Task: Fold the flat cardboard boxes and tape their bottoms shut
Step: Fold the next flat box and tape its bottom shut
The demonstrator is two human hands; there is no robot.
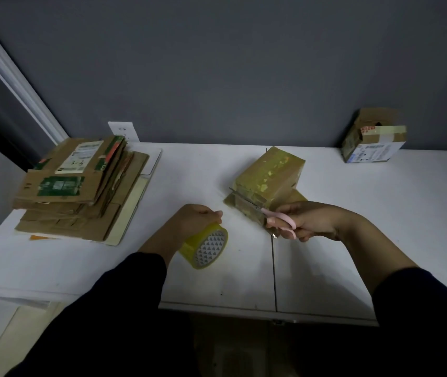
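A small folded cardboard box (271, 175) lies bottom-up at the middle of the white table (380, 213), its upper face covered in shiny yellowish tape. My right hand (309, 221) grips pink-handled scissors (279, 217) whose blades reach along the box's near-left edge. My left hand (195, 221) holds a roll of yellow packing tape (207, 247) from above, just over the table in front of the box. A stack of flat cardboard boxes (78, 186) sits at the table's left end.
Another folded, taped box (371, 137) with a white label stands at the back right against the grey wall. A white wall outlet (123, 131) shows behind the stack. A seam (273, 268) runs across the table toward its front edge.
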